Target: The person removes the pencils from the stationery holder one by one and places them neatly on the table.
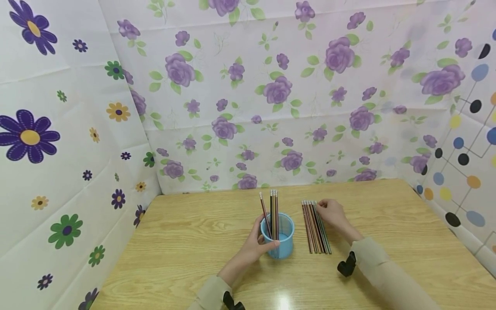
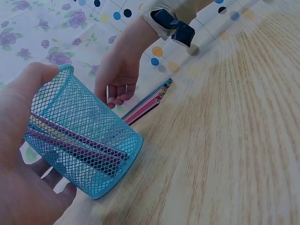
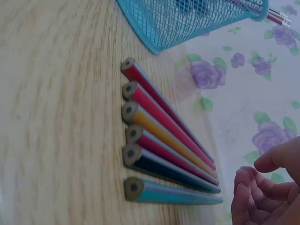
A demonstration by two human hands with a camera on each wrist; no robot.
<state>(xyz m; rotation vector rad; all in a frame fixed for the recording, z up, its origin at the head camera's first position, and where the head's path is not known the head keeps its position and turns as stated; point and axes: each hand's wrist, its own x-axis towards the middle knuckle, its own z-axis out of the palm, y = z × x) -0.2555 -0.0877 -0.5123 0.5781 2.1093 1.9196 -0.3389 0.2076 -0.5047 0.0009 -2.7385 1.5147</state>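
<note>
My left hand (image 1: 252, 247) grips a light-blue mesh pencil cup (image 1: 286, 249) that stands upright on the table, thumb on the near side and fingers around its left. Several striped pencils (image 1: 274, 215) with white eraser ends lean inside it. To the right of the cup lies a row of pencils (image 1: 314, 228), side by side, erasers pointing away. At the eraser end of the row's rightmost pencil, a teal one (image 3: 173, 196), is my right hand (image 1: 334, 213). Its thumb and fingers are loosely bent with a gap between them, holding nothing in the right wrist view.
The wood-grain table (image 1: 186, 232) reaches back to a sheet with purple roses (image 1: 277, 90). Flowered (image 1: 66, 172) and dotted (image 1: 465, 159) sheets stand at the left and right sides. A black wrist device (image 1: 347, 264) hangs at the right sleeve.
</note>
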